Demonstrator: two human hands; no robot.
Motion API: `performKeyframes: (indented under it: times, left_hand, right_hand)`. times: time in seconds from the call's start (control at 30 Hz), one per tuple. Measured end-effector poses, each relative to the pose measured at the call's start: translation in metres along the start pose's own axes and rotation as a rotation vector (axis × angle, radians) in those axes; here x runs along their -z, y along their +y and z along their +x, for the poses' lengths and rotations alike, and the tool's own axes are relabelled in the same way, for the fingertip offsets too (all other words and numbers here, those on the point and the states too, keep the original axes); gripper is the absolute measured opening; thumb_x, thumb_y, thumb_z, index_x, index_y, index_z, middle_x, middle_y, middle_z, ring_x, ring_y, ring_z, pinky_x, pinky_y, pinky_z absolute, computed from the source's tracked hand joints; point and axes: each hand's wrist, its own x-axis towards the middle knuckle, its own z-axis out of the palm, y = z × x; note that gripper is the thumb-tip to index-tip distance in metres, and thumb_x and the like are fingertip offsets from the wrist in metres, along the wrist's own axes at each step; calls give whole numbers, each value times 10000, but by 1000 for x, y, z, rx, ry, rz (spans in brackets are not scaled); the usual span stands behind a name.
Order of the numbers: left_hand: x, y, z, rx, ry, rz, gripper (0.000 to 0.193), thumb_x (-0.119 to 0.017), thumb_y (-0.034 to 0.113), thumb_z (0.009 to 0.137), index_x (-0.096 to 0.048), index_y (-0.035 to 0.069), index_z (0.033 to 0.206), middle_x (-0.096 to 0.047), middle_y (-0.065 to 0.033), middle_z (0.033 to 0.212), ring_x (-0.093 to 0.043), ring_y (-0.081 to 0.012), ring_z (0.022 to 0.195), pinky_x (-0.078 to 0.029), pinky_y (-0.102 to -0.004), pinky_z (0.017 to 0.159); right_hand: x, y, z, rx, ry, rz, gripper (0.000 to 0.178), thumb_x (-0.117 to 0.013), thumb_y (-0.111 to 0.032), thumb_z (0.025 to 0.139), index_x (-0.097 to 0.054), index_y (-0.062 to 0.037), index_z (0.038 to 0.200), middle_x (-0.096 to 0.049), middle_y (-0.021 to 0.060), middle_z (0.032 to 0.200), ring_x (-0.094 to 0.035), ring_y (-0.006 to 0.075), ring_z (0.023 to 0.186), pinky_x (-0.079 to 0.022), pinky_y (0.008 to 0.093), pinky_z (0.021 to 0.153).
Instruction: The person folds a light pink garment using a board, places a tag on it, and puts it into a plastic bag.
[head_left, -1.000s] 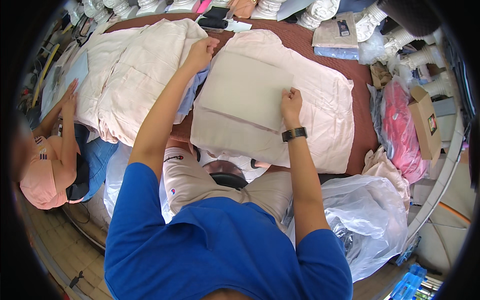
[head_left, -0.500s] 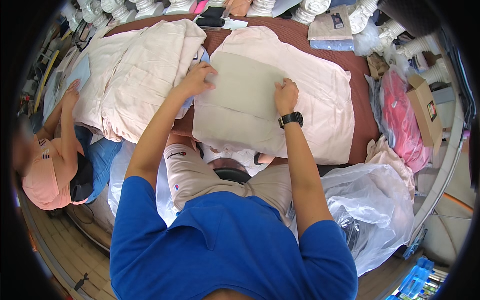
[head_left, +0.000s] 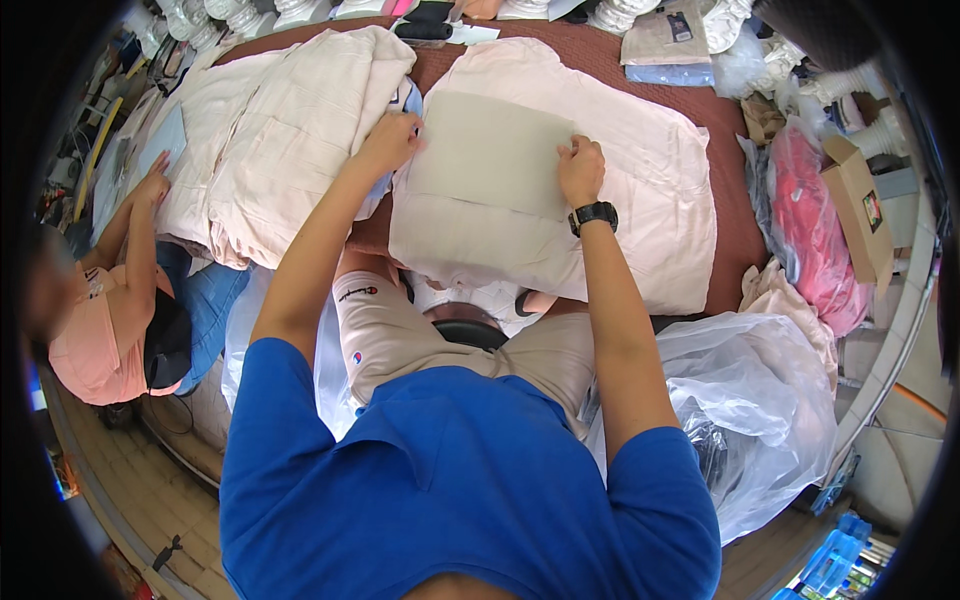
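A flat, grey-beige rectangular sheet [head_left: 490,150] lies on a pale pink garment [head_left: 650,190] spread out before me. At the sheet's left edge is my left hand [head_left: 392,140], its fingers drawn together; what they pinch, if anything, is too small to make out. My right hand [head_left: 581,172], with a black watch on the wrist, has its fingers curled on the sheet's right edge. The garment's near part lies smooth below the sheet, toward my lap.
A pile of pale pink garments [head_left: 290,140] lies to the left on the brown quilted cover [head_left: 735,180]. Beyond it a co-worker [head_left: 110,320] handles a light-blue sheet [head_left: 165,135]. Rightward are red bagged goods [head_left: 810,230], a cardboard box [head_left: 855,210] and a clear plastic bag [head_left: 760,410].
My left fingers have drawn together and moved off the sheet to its left edge. My right hand stays at the right edge. The whole view has shifted slightly.
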Motion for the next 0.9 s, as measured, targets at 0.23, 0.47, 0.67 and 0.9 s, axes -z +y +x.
performKeyframes:
  times: [0.23, 0.47, 0.67, 0.9]
  left_hand:
    - [3, 16, -7, 31, -30, 87, 471, -832, 196, 747, -649, 26, 1147, -650, -139, 1087, -578, -318, 1116, -469, -415, 953]
    - [-12, 43, -19, -216, 113, 169, 463, -798, 213, 788, -635, 139, 1215, -525, -78, 1335, -500, -320, 1215, -435, -418, 996]
    - [-40, 67, -39, -293, 81, 158, 434, -721, 333, 870, -630, 190, 1270, -497, -58, 1398, -431, -310, 1299, -366, -487, 1053]
    - [-38, 66, -39, -261, 25, 124, 432, -713, 352, 877, -639, 205, 1277, -497, -55, 1400, -406, -308, 1316, -328, -483, 1078]
  right_hand:
    - [-4, 10, 3, 48, 21, 31, 326, -715, -151, 864, -659, -12, 1153, -616, 218, 1109, -649, 406, 969, -535, 468, 834]
    - [-5, 5, -1, 20, 12, 5, 335, -716, -169, 866, -657, -14, 1157, -603, 218, 1128, -649, 400, 971, -535, 458, 838]
    - [-2, 5, -1, -8, -8, 52, 358, -724, -167, 856, -646, -11, 1169, -609, 213, 1117, -644, 393, 984, -530, 451, 845]
    - [0, 8, -1, 7, -29, 93, 363, -736, -163, 838, -637, -9, 1151, -616, 200, 1098, -627, 377, 1000, -515, 450, 853]
